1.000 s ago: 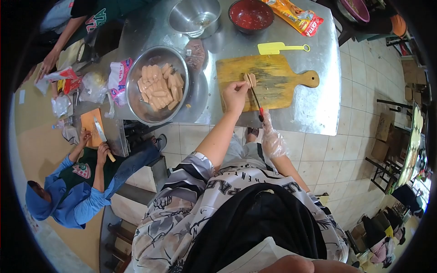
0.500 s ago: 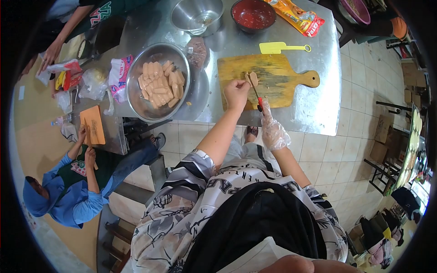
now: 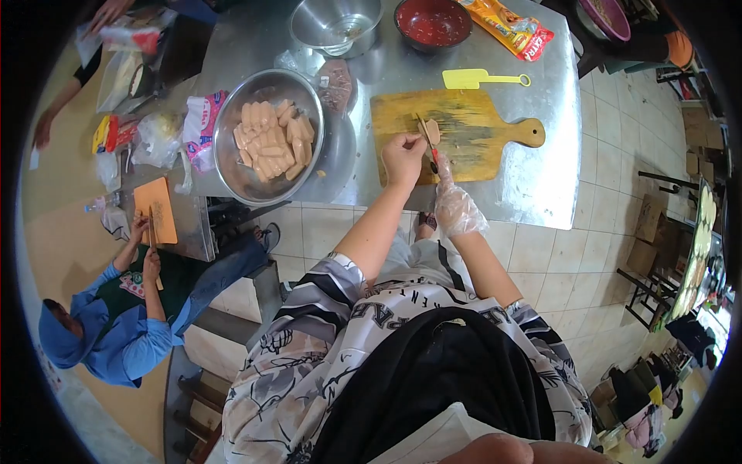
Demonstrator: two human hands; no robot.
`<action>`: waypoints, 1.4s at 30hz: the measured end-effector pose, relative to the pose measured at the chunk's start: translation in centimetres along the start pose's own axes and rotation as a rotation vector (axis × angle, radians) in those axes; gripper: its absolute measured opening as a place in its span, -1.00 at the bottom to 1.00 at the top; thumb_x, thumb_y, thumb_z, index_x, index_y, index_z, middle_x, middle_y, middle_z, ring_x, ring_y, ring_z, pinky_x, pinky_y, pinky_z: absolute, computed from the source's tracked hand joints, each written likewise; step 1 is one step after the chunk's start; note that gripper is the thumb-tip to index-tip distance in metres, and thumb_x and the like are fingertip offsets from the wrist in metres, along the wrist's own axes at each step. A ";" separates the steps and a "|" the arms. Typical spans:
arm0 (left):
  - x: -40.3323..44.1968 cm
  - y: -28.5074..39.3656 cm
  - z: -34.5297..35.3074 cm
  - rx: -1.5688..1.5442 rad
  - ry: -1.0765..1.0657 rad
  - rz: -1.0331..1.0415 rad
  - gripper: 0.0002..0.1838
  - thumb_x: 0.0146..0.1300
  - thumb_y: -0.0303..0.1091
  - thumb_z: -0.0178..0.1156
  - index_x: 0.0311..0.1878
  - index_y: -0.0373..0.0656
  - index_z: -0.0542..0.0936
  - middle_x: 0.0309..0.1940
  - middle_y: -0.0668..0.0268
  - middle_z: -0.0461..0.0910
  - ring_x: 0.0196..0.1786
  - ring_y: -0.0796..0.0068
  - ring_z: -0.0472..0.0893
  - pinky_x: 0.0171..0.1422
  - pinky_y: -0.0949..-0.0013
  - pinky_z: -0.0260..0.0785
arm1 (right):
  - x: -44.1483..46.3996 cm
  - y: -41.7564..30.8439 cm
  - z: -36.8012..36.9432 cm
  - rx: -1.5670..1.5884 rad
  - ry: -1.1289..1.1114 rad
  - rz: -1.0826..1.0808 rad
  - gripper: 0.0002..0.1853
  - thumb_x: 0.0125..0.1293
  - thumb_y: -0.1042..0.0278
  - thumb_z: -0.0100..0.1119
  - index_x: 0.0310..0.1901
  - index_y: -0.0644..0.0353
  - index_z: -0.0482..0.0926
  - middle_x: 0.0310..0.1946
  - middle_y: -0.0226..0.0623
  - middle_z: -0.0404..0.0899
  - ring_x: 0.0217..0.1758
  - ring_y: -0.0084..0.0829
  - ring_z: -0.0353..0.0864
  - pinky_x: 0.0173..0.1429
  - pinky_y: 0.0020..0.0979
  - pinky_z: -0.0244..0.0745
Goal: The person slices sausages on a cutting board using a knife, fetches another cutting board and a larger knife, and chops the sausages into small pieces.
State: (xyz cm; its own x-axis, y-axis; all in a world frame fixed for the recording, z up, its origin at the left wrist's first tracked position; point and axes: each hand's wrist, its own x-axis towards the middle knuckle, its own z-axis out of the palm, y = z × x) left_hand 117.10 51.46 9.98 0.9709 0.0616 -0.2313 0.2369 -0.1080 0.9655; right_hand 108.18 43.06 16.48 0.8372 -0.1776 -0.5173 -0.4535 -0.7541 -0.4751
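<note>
My right hand (image 3: 457, 207), in a clear plastic glove, is closed on a small knife (image 3: 424, 130) with a red handle. Its blade points away from me over the wooden cutting board (image 3: 479, 158). My bare left hand (image 3: 404, 160) is closed at the blade's left side, fingertips pinched at a sausage (image 3: 433, 132). The sausage shows right of the blade; any part under my fingers is hidden. Left of the board, a large metal bowl (image 3: 225, 158) holds several peeled sausages (image 3: 272, 138).
A yellow spatula (image 3: 483, 78) lies beyond the board. Farther back are a metal pot (image 3: 337, 48), a dark red bowl (image 3: 433, 27) and an orange packet (image 3: 510, 29). At left, a co-worker (image 3: 127, 325) holds a knife over an orange board (image 3: 157, 203).
My right hand has shifted slightly left and toward the board, and the knife blade reaches farther past the sausage. My left hand stays almost in place. A second person's arms moved at upper left.
</note>
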 end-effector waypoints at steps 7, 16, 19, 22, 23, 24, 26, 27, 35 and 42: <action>0.0 -1.2 -0.1 0.052 0.010 0.092 -0.88 -0.01 -0.46 0.23 -0.40 -0.31 0.59 -0.52 0.36 0.56 -0.48 0.67 0.47 -0.35 0.60 0.32 | -0.6 1.6 1.5 0.100 0.106 -0.112 -0.31 0.20 0.45 -0.20 0.33 -0.14 -0.21 -0.54 0.07 0.51 -0.44 -0.01 0.55 -0.35 -0.07 0.39; -0.8 0.1 -0.6 0.093 -0.016 0.196 -0.85 0.00 -0.43 0.25 -0.36 -0.29 0.59 -0.47 0.28 0.60 -0.42 0.62 0.54 -0.27 0.56 0.38 | -1.8 5.6 5.2 0.202 0.188 -0.200 -0.27 0.20 0.46 -0.22 0.33 -0.18 -0.31 -0.60 0.11 0.48 -0.52 0.04 0.51 -0.45 -0.03 0.33; -1.8 0.0 -0.9 0.147 -0.076 0.115 -0.83 0.00 -0.43 0.25 -0.32 -0.29 0.58 -0.44 0.25 0.61 -0.39 0.57 0.57 -0.23 0.53 0.40 | -2.1 4.9 4.7 0.171 0.173 -0.182 -0.27 0.19 0.46 -0.22 0.33 -0.17 -0.30 -0.60 0.12 0.48 -0.51 0.05 0.51 -0.44 -0.02 0.33; -2.5 0.0 -0.8 0.136 -0.095 0.207 -0.81 0.00 -0.46 0.24 -0.28 -0.29 0.56 -0.43 0.24 0.61 -0.37 0.53 0.58 -0.23 0.51 0.41 | -2.0 5.2 4.8 0.173 0.174 -0.183 -0.29 0.19 0.45 -0.22 0.33 -0.17 -0.26 -0.54 0.14 0.49 -0.46 0.09 0.52 -0.39 -0.02 0.34; -2.4 -0.1 -0.7 0.117 -0.105 0.207 -0.80 0.00 -0.47 0.23 -0.27 -0.29 0.55 -0.41 0.24 0.60 -0.37 0.52 0.58 -0.21 0.50 0.41 | -1.9 5.4 5.0 0.175 0.175 -0.181 -0.29 0.19 0.45 -0.22 0.33 -0.17 -0.26 -0.54 0.14 0.49 -0.46 0.09 0.52 -0.39 -0.02 0.34; -2.4 -0.1 -0.7 0.097 -0.114 0.215 -0.79 0.00 -0.48 0.23 -0.25 -0.29 0.54 -0.40 0.24 0.60 -0.36 0.51 0.58 -0.20 0.49 0.42 | -1.8 5.8 5.4 0.224 0.205 -0.217 -0.30 0.19 0.46 -0.22 0.33 -0.16 -0.24 -0.49 0.15 0.50 -0.43 0.09 0.52 -0.36 -0.02 0.35; -2.6 -0.4 -0.5 0.092 -0.114 0.228 -0.79 0.00 -0.49 0.23 -0.25 -0.29 0.53 -0.39 0.24 0.60 -0.35 0.51 0.58 -0.19 0.49 0.41 | -1.8 6.3 5.0 0.273 0.235 -0.256 -0.31 0.19 0.46 -0.21 0.33 -0.15 -0.21 -0.43 0.16 0.51 -0.40 0.10 0.52 -0.33 -0.03 0.35; -2.5 -0.6 -0.4 0.090 -0.111 0.240 -0.79 0.01 -0.50 0.23 -0.24 -0.29 0.52 -0.38 0.23 0.59 -0.34 0.51 0.58 -0.18 0.49 0.41 | -2.1 6.4 4.8 0.277 0.241 -0.284 -0.30 0.18 0.47 -0.20 0.32 -0.14 -0.20 -0.34 0.16 0.50 -0.34 0.11 0.51 -0.29 -0.03 0.36; -2.7 -0.3 -0.9 0.145 -0.102 0.334 -0.85 0.02 -0.50 0.22 -0.31 -0.28 0.53 -0.41 0.25 0.59 -0.36 0.51 0.58 -0.24 0.50 0.41 | -3.0 7.3 5.0 0.321 0.239 -0.258 -0.34 0.19 0.48 -0.20 0.32 -0.14 -0.12 -0.07 0.12 0.41 -0.11 0.11 0.44 -0.15 -0.08 0.36; -3.1 -1.0 -0.5 0.116 -0.134 0.357 -0.82 0.00 -0.49 0.24 -0.28 -0.27 0.54 -0.42 0.28 0.57 -0.37 0.55 0.57 -0.31 0.53 0.42 | -3.1 7.3 4.2 0.375 0.169 -0.210 -0.40 0.23 0.45 -0.21 0.30 -0.17 -0.05 -0.08 0.11 0.42 -0.10 0.10 0.44 -0.13 -0.09 0.37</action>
State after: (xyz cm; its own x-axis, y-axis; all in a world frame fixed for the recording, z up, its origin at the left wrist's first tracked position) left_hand 113.88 51.83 9.79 0.9871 -0.1288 0.0952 -0.1210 -0.2106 0.9700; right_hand 101.00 40.73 11.62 0.9469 -0.1695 -0.2733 -0.3216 -0.5097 -0.7980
